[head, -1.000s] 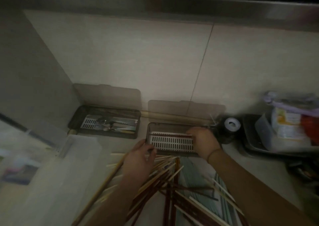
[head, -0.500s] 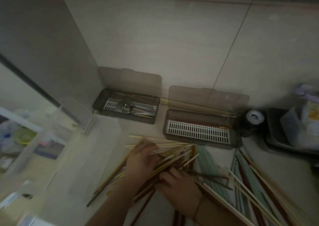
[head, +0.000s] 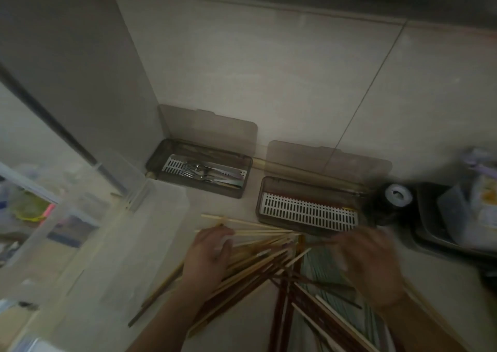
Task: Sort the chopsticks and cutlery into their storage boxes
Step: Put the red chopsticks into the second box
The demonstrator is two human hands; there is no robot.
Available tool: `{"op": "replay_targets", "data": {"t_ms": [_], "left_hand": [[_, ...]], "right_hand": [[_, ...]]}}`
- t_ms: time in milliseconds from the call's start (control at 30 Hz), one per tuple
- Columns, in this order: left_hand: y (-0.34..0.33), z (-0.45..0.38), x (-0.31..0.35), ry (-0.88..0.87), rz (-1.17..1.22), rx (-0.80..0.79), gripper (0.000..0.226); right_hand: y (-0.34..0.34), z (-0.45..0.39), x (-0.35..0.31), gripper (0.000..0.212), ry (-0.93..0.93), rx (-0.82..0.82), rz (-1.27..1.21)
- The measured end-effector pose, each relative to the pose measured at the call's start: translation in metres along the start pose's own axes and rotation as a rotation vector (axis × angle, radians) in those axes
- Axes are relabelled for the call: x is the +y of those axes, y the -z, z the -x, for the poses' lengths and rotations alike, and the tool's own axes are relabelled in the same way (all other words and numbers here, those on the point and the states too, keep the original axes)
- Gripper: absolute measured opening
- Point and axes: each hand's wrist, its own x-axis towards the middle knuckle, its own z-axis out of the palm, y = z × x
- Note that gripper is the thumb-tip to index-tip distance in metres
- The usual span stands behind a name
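Chopsticks [head: 258, 260] under my hands: pale ones look like bare matt wood, dark red-brown ones smoother, slight sheen. Boxes at 12 o'clock [head: 199, 174] and 1 o'clock [head: 309, 206]: smoky translucent plastic, white slotted plastic trays. Cutlery [head: 199, 170] shiny metal. Bin [head: 129, 233] at 9 o'clock: clear frosted plastic. Wall [head: 269, 82]: smooth matt tile.

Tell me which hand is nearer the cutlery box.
Left. The left hand lies just below the cutlery box, on the chopsticks; the right hand is farther right, below the other box.
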Motion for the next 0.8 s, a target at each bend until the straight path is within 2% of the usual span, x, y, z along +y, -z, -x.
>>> {"op": "replay_targets", "data": {"t_ms": [67, 133, 200, 267, 367, 467, 533, 633, 700, 767, 800], "left_hand": [[-0.01, -0.008, 0.011, -0.005, -0.012, 0.01, 0.028], [-0.022, -0.016, 0.022, -0.008, -0.007, 0.002, 0.03], [-0.033, -0.025, 0.032, 0.027, 0.018, -0.027, 0.036], [-0.04, -0.033, 0.039, 0.045, 0.007, -0.058, 0.038], [-0.044, -0.041, 0.044, 0.003, -0.066, -0.088, 0.036], [-0.043, -0.043, 0.042, -0.004, -0.103, -0.126, 0.035], [-0.043, -0.041, 0.037, 0.003, -0.103, -0.165, 0.039], [-0.039, -0.036, 0.033, -0.021, -0.082, -0.204, 0.044], [-0.032, -0.029, 0.03, -0.065, -0.039, -0.189, 0.044], [-0.023, -0.018, 0.022, -0.146, -0.028, -0.14, 0.038], [-0.019, -0.01, 0.017, -0.199, -0.039, -0.116, 0.033]], "right_hand": [[0.006, -0.022, 0.028, 0.03, -0.181, 0.008, 0.046], [0.0, -0.037, 0.047, 0.041, -0.295, -0.067, 0.067], [-0.01, -0.045, 0.058, 0.043, -0.359, -0.149, 0.072], [-0.02, -0.051, 0.06, 0.038, -0.361, -0.216, 0.135], [-0.026, -0.066, 0.049, 0.014, -0.356, -0.366, 0.31], [-0.028, -0.08, 0.042, 0.02, -0.456, -0.59, 0.337], [-0.03, -0.086, 0.042, 0.023, -0.505, -0.651, 0.329], [-0.032, -0.084, 0.043, 0.026, -0.451, -0.637, 0.383], [-0.03, -0.079, 0.04, 0.027, -0.343, -0.443, 0.359], [-0.023, -0.071, 0.024, 0.026, -0.18, -0.176, 0.194], [-0.021, -0.065, 0.011, 0.024, -0.083, -0.124, 0.106]]}}
